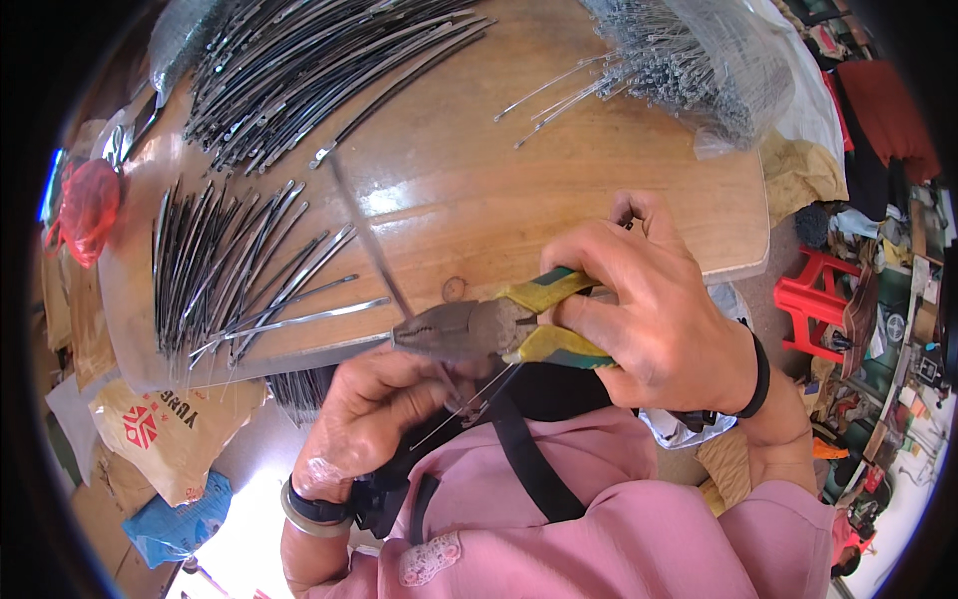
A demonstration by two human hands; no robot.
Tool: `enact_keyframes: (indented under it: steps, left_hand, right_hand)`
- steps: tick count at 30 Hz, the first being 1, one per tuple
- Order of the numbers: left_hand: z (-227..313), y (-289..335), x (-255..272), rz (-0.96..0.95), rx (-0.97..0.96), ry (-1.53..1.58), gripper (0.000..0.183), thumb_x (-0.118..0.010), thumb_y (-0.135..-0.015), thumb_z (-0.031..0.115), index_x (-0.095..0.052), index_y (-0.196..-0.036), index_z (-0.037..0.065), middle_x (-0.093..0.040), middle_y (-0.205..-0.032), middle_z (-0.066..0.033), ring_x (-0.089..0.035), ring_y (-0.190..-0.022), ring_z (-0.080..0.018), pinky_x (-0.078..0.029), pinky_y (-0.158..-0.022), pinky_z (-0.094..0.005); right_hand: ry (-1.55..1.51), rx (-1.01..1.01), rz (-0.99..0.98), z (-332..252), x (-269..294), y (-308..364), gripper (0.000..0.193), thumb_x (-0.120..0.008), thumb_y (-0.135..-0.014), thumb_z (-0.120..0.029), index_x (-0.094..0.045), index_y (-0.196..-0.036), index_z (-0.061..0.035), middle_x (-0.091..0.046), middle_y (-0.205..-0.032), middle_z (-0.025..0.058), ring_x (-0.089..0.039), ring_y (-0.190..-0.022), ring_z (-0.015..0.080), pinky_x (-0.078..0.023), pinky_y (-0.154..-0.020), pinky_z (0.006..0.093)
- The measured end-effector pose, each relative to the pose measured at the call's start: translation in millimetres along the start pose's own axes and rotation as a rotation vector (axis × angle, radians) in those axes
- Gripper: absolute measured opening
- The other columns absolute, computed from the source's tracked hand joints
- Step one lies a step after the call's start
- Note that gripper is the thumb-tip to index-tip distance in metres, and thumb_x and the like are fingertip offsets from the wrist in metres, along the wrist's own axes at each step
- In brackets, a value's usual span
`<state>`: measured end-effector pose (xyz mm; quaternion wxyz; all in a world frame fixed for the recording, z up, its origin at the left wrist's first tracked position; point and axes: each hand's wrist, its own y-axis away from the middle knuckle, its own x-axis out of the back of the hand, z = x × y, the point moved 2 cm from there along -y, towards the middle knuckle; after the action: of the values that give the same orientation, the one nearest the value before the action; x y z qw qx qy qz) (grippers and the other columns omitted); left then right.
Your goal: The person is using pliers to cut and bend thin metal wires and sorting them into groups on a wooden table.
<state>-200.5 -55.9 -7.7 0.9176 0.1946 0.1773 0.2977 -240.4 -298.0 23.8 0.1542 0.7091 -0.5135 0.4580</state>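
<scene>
My right hand (pixel 649 299) is wrapped round the yellow and green handles of a pair of combination pliers (pixel 469 329), whose dark jaws point left. Closed in a pinch, my left hand (pixel 374 409) holds a long, narrow metal strip (pixel 364 230), smeared by motion, that slants up to the left past the plier jaws. Thin wires (pixel 489 387) stick out by the left fingertips, over my lap. Whether the jaws grip anything, I cannot tell. On the wooden table (pixel 599 190) lie a big stack of dark metal strips (pixel 299 80) and a smaller fanned pile (pixel 220 270).
Several thin wires with looped ends (pixel 669 70) lie partly in clear plastic at the far right. A red bag (pixel 88 205) hangs by the left edge. Below are a tan printed sack (pixel 180 429) and a blue bag (pixel 180 519). A red stool (pixel 813 299) stands right.
</scene>
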Motion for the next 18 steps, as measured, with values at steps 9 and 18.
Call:
enact_keyframes:
  steps: [9, 18]
  left_hand:
    - [-5, -15, -32, -0.009, 0.324, 0.436, 0.026, -0.058, -0.092, 0.014, -0.060, -0.112, -0.002, -0.063, -0.070, -0.0055, -0.054, -0.053, -0.0070, -0.037, -0.047, -0.0202]
    - [-10, -8, -36, 0.323, 0.061, 0.654, 0.013, -0.060, -0.095, 0.011, -0.061, -0.099, -0.002, -0.052, -0.061, -0.0009, -0.037, -0.045, -0.0049, -0.026, -0.042, -0.0204]
  right_hand:
    - [-0.062, 0.035, -0.017, -17, -10, 0, 0.022, -0.065, -0.051, -0.012, -0.063, -0.073, -0.0065, -0.058, -0.096, 0.0102, -0.057, -0.079, 0.0256, -0.035, -0.082, 0.0507]
    - [0.016, -0.244, 0.042, 2, 0, 27, 0.025, -0.073, -0.076, -0.023, -0.062, -0.074, -0.0008, -0.060, -0.100, 0.0131, -0.058, -0.084, 0.0304, -0.045, -0.077, 0.0423]
